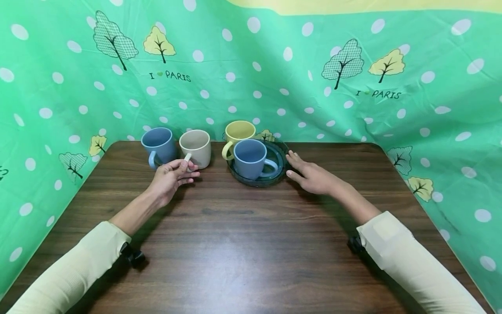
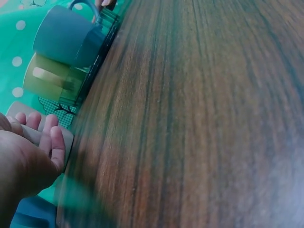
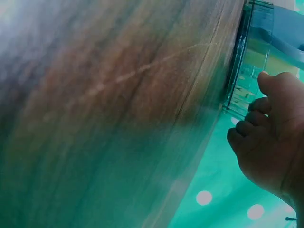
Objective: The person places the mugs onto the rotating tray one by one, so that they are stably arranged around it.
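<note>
My left hand [image 1: 169, 179] pinches the handle of a cream mug [image 1: 198, 150] between thumb and fingers. The mug stands upright near the table's back edge. Left of it is a blue mug [image 1: 160, 144], its handle toward me. A round dark glass tray [image 1: 256, 182] holds a second blue mug [image 1: 251, 161] with its handle to the right, and a yellow mug [image 1: 240, 129] behind it, partly hidden. My right hand [image 1: 315, 176] has its fingers extended at the tray's right rim. In the right wrist view, the thumb [image 3: 280, 85] is beside the clear tray wall.
The brown wooden table [image 1: 235, 244] ends just behind the mugs. A green dotted cloth [image 1: 251, 56] with printed trees hangs behind and along both sides. A small black device [image 1: 133, 256] is strapped at the left cuff, and another [image 1: 354, 245] at the right cuff.
</note>
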The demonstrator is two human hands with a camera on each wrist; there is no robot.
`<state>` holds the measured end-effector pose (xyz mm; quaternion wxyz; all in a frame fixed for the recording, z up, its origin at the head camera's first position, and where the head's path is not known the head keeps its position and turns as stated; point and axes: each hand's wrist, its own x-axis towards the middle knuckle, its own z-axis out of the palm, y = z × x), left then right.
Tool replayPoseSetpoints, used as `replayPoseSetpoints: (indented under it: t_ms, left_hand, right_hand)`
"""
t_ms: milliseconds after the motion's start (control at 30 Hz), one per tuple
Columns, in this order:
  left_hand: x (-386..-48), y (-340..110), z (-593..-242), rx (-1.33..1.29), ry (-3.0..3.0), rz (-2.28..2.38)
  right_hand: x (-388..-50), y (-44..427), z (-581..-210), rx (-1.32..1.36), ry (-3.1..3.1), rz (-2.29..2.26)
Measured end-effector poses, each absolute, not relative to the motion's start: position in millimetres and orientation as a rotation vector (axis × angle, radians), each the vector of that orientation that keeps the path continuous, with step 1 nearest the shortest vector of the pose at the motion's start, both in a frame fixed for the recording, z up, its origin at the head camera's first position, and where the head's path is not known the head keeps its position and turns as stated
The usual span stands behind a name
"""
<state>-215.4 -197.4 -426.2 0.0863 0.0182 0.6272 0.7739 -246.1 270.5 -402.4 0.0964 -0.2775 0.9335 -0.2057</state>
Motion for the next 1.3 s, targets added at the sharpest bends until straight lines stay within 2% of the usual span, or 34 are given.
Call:
replayPoseSetpoints:
  t_ms: [1300]
  left_hand:
    - [-210.7,-186.2,-423.7,0.082,1.903,2.366]
  right_hand:
    - [-221.3,267.8,-401.5,-0.866,2.779,-0.583]
